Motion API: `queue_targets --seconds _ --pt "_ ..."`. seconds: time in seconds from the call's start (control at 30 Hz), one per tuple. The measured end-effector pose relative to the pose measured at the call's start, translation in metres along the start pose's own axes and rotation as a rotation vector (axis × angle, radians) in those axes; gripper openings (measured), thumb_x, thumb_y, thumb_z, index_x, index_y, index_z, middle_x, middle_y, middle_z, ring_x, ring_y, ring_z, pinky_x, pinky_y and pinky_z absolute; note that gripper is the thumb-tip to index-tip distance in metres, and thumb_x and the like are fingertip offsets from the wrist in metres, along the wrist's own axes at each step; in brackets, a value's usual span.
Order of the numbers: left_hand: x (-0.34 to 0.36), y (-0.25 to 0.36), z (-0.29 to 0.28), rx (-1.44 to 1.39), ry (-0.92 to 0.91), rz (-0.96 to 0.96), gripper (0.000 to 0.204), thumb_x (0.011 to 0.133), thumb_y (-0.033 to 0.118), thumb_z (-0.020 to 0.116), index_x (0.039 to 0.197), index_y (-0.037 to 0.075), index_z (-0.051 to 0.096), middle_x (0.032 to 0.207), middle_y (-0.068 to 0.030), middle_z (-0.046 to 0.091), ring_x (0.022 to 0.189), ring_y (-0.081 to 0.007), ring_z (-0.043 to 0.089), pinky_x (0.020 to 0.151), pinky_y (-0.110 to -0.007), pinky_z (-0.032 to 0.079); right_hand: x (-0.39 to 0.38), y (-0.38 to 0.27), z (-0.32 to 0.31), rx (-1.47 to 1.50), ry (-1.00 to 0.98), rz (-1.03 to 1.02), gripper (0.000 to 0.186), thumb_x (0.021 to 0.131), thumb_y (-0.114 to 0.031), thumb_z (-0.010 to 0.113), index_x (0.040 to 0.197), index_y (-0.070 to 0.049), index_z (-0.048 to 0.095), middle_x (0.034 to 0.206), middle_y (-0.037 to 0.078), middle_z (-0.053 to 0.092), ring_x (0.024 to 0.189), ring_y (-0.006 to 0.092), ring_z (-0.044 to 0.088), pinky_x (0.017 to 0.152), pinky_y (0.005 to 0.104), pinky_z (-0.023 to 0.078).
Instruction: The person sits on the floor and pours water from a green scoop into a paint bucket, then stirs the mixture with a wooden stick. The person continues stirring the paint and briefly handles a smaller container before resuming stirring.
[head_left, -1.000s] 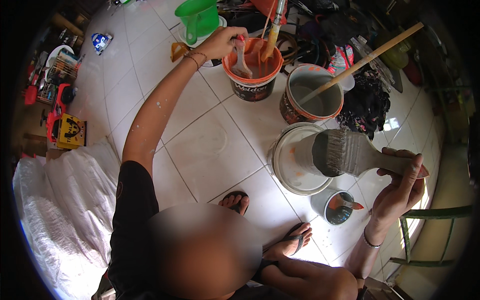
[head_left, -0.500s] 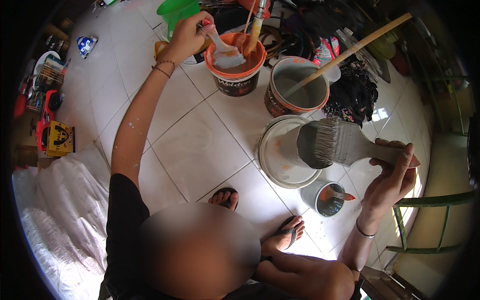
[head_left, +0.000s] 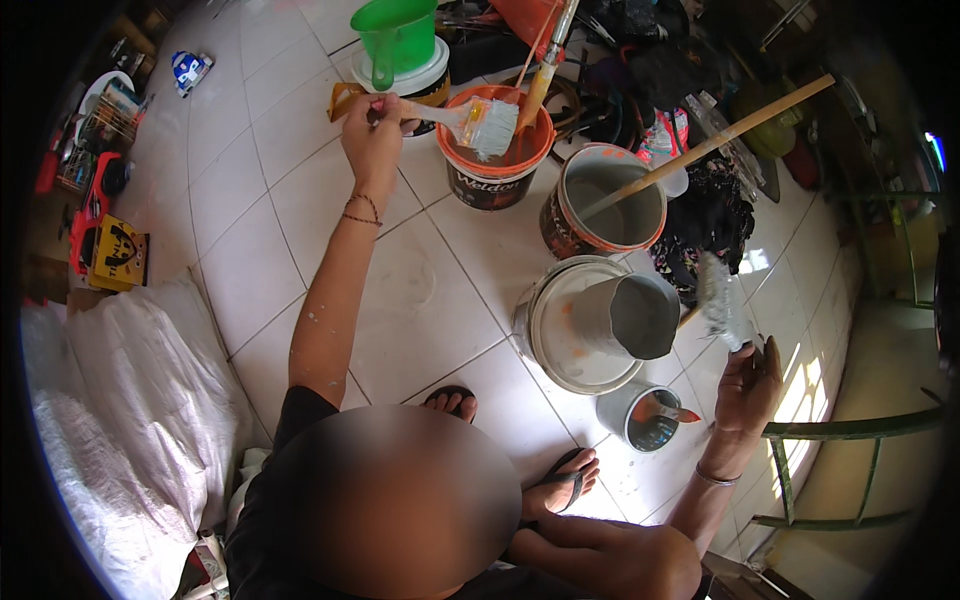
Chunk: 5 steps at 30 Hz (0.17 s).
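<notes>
My left hand (head_left: 376,142) is closed on the handle of a paintbrush (head_left: 488,128). Its pale, paint-coated bristles hang over an orange-rimmed paint bucket (head_left: 487,190), in which a wooden-handled brush (head_left: 538,92) and a thin stick stand. To the right, my right hand (head_left: 748,388) grips a wide paintbrush (head_left: 720,295), bristles up and seen nearly edge-on, coated in grey paint. Left of that brush, a grey cut-open container (head_left: 605,318) rests on a round pale lid (head_left: 545,325). Below it stands a small can (head_left: 630,420) with an orange-tipped brush (head_left: 672,411) inside.
A second bucket (head_left: 562,225) holds grey paint and a long wooden stick (head_left: 735,130). Behind the left hand, a green dipper (head_left: 398,45) sits on a white-lidded pail (head_left: 435,82). White sacking (head_left: 130,400) lies at the left; a green metal frame (head_left: 850,430) stands at the right.
The left-hand brush has been raised and turned, its bristles now pointing right. My right hand has lowered slightly and swung its brush away from the grey container, bristles upward. The whole view has shifted a little.
</notes>
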<state>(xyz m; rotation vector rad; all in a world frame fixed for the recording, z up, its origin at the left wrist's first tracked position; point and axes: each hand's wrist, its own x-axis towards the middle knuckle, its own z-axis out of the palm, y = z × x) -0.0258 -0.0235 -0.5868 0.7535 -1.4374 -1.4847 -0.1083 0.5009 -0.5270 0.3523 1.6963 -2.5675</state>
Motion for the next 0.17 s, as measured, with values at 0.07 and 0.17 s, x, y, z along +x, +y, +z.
queue_targets --seconds 0.07,0.17 --pt "-0.004 -0.005 -0.004 -0.144 0.06 -0.126 0.024 0.103 0.016 0.063 0.115 -0.004 0.059 0.113 -0.0135 0.063 0.103 -0.0245 0.068 0.085 -0.036 0.064 0.013 -0.003 0.005 -0.09 -0.02 -0.024 0.033 0.108 -0.023 0.053 0.113 0.01 0.058 0.091 0.016 0.072 0.082 0.0179 0.069 0.075 0.0266 0.054" --pt "-0.008 -0.012 -0.009 -0.34 0.135 -0.252 0.03 0.103 0.015 0.063 0.123 -0.004 0.053 0.117 -0.0151 0.062 0.106 -0.0274 0.068 0.088 -0.038 0.064 0.024 -0.018 0.031 -0.071 -0.069 0.013 0.034 0.108 -0.022 0.053 0.112 0.011 0.058 0.087 0.015 0.074 0.083 0.0167 0.07 0.077 0.0263 0.053"
